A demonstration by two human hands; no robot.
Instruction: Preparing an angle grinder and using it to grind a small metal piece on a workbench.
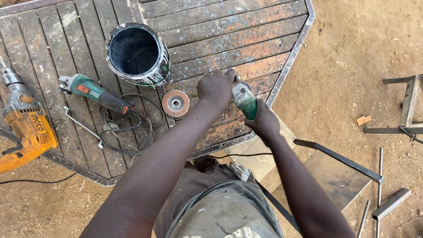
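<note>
Right hand [263, 121] wraps the green body of an angle grinder [245, 100]; left hand [216, 87] is closed at its head, which is grey metal. Grinder sits low over the rusty slatted table [246, 53], near its right edge, a flap disc [175, 103] lying just left.

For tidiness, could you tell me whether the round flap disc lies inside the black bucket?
No, the flap disc lies flat on the table beside the bucket.
</note>
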